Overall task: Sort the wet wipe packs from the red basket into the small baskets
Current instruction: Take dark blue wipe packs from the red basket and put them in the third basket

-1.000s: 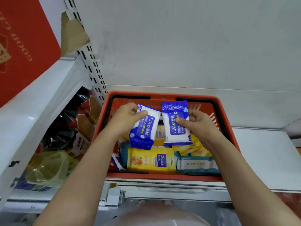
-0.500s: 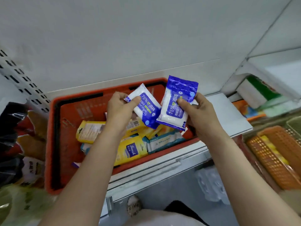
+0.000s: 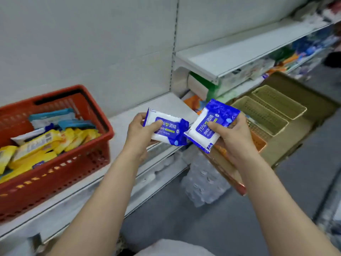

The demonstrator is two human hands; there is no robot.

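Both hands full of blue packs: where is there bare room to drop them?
The two beige baskets right of the right hand look empty. Bare shelf lies between the red basket and the left hand. The red basket itself is crowded.

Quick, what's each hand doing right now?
Left hand: grips a blue wipe pack.
Right hand: grips another blue wipe pack.

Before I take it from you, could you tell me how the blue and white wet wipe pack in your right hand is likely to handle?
The blue and white wet wipe pack looks soft, since the right hand dents its film. It probably weighs little, being pinched at one end. The glossy wrap may be slippery.
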